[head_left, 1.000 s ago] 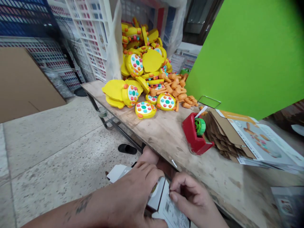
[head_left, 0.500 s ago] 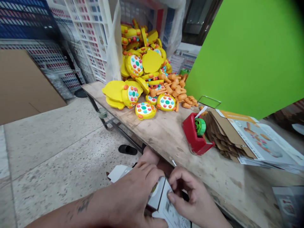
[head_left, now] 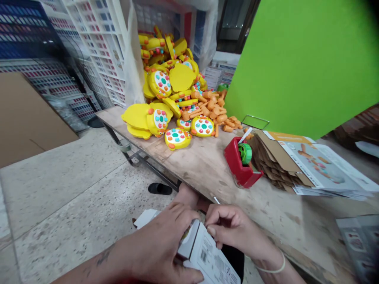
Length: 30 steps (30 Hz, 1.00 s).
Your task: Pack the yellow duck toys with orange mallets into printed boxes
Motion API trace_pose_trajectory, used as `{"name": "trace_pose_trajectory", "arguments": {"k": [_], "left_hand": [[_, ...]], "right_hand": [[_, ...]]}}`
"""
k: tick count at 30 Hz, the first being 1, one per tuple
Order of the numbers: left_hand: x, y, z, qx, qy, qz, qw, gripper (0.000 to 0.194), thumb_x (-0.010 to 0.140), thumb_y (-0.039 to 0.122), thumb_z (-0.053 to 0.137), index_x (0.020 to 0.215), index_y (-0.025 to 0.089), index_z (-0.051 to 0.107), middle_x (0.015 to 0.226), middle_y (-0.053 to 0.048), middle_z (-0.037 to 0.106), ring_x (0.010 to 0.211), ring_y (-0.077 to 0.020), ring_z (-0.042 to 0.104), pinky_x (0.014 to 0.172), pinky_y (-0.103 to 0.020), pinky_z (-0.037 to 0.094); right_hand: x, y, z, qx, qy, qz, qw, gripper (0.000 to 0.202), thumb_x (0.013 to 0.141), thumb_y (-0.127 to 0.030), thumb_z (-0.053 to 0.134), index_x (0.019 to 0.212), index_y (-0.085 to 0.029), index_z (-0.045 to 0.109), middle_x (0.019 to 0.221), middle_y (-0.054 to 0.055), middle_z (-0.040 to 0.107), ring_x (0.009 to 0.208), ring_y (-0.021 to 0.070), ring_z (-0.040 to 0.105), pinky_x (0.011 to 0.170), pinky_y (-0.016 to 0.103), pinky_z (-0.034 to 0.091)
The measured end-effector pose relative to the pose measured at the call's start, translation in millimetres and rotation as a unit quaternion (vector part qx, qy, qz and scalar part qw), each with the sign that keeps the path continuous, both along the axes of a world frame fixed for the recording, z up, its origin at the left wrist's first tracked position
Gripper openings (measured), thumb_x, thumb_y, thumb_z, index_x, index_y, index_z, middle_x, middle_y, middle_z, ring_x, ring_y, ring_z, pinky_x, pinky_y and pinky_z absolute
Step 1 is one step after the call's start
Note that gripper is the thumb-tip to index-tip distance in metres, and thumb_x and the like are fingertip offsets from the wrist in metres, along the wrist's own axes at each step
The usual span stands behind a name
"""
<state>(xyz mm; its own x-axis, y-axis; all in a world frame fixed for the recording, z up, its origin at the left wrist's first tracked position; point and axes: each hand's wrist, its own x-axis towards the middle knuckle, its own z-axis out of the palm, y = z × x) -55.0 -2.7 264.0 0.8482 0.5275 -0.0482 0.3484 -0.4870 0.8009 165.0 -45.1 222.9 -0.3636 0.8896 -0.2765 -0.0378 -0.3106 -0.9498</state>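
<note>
Workroom: speckled floor (head_left: 74,213) under a worn wooden table (head_left: 204,167), with stacked plastic crates behind.
White box (head_left: 211,258): low in the view, between the two hands and in front of the table's near edge, tilted; a barcode and small print show on one face, and a bit of yellow shows beside the left fingers.
Left hand (head_left: 166,236): partly open around the box, fingers bent over its far side and thumb along the near end, gripping it.
Right hand (head_left: 233,227): curled, thumb and forefinger close together at the box's upper edge; whether they pinch it cannot be told. Pale band (head_left: 274,270) on the wrist.
Tape dispenser (head_left: 239,165): red, on the table beyond the right hand, carrying a green roll (head_left: 245,154).
Cardboard pieces (head_left: 272,161): brown, stacked just right of the dispenser, beside flat printed cartons (head_left: 319,161).
Yellow toys (head_left: 182,77): heaped at the table's far end, spilling from a clear plastic liner (head_left: 132,71); several show white faces with coloured knobs.
Orange mallets (head_left: 211,104): piled against the toys' right side.
Green panel (head_left: 296,59): leaning upright behind the cartons.
Black slipper (head_left: 160,188): on the floor near the table frame.
White crate (head_left: 100,47): left of the toy heap.
</note>
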Motion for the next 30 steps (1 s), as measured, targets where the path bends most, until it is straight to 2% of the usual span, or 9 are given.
{"name": "trace_pose_trajectory", "arguments": {"k": [2,6,11,15,18,22,24,27,30], "left_hand": [[-2.8,2.7,-1.1,-0.008,0.005,0.003,1.000,0.052,0.061,0.025,0.080,0.104,0.024,0.052,0.107,-0.003,0.059,0.102,-0.0262,0.056,0.098,-0.043,0.047],[-8.0,7.0,-3.1,-0.026,0.018,0.019,0.999,0.049,0.061,0.023,0.075,0.104,0.023,0.052,0.110,-0.004,0.058,0.100,-0.0255,0.055,0.092,-0.041,0.049],[-18.8,13.9,-9.5,-0.089,0.033,0.039,0.995,0.047,0.062,0.027,0.071,0.104,0.023,0.052,0.100,-0.002,0.057,0.088,-0.0220,0.055,0.075,-0.033,0.049],[-37.9,28.7,-20.8,-0.143,-0.026,0.051,0.988,0.055,0.069,0.039,0.072,0.115,0.023,0.048,0.097,-0.001,0.057,0.081,-0.0190,0.055,0.067,-0.028,0.048],[-56.1,40.4,-27.1,-0.139,-0.065,0.079,0.985,0.060,0.075,0.054,0.071,0.119,0.023,0.045,0.094,-0.001,0.057,0.080,-0.0187,0.056,0.067,-0.028,0.048],[-76.8,48.2,-32.2,-0.138,-0.104,0.119,0.978,0.072,0.075,0.074,0.067,0.119,0.022,0.045,0.099,-0.004,0.058,0.086,-0.0216,0.059,0.072,-0.031,0.051],[-82.8,49.2,-34.5,-0.144,-0.119,0.134,0.973,0.074,0.073,0.076,0.069,0.118,0.022,0.046,0.099,-0.004,0.058,0.086,-0.0214,0.060,0.071,-0.031,0.051],[-85.6,49.5,-36.3,-0.163,-0.138,0.147,0.966,0.073,0.072,0.075,0.072,0.116,0.021,0.047,0.096,-0.003,0.059,0.083,-0.0192,0.059,0.069,-0.028,0.050],[-83.5,49.5,-34.4,-0.174,-0.148,0.150,0.962,0.074,0.070,0.075,0.074,0.114,0.021,0.050,0.093,-0.002,0.059,0.079,-0.0167,0.057,0.064,-0.024,0.048]], "right_hand": [[-2.8,1.6,1.4,-0.017,0.010,-0.005,1.000,0.048,0.077,-0.062,0.076,0.074,-0.016,0.062,0.063,-0.004,0.055,0.051,0.0067,0.050,0.049,0.020,0.042],[-11.5,4.3,0.0,-0.001,0.018,-0.028,0.999,0.049,0.071,-0.059,0.083,0.078,-0.016,0.061,0.067,-0.005,0.056,0.055,0.0045,0.046,0.050,0.017,0.036],[-22.3,12.6,-7.8,-0.050,-0.007,-0.035,0.998,0.052,0.071,-0.066,0.078,0.074,-0.017,0.062,0.057,-0.006,0.054,0.046,0.0056,0.046,0.044,0.018,0.036],[-26.0,21.7,-9.5,-0.010,0.028,-0.059,0.998,0.050,0.077,-0.065,0.074,0.083,-0.016,0.071,0.069,-0.002,0.063,0.053,0.0057,0.050,0.050,0.019,0.042],[-20.7,21.8,-11.8,0.041,0.040,-0.107,0.993,0.047,0.082,-0.064,0.070,0.091,-0.018,0.075,0.082,0.002,0.070,0.065,0.0094,0.058,0.062,0.024,0.049],[-5.3,9.8,-25.5,0.043,-0.010,-0.156,0.987,0.047,0.084,-0.065,0.068,0.096,-0.020,0.077,0.089,0.006,0.073,0.080,0.0166,0.065,0.077,0.031,0.053],[1.2,2.3,-35.9,0.024,-0.036,-0.167,0.985,0.049,0.083,-0.067,0.067,0.099,-0.022,0.077,0.095,0.008,0.075,0.087,0.0198,0.067,0.082,0.033,0.054],[6.0,-6.8,-48.8,0.019,-0.069,-0.153,0.986,0.051,0.084,-0.070,0.064,0.101,-0.023,0.077,0.097,0.009,0.075,0.089,0.0224,0.067,0.081,0.033,0.055],[8.3,-11.1,-52.7,0.047,-0.098,-0.131,0.985,0.049,0.087,-0.069,0.059,0.100,-0.024,0.076,0.096,0.008,0.075,0.090,0.0228,0.067,0.079,0.031,0.055]]}}
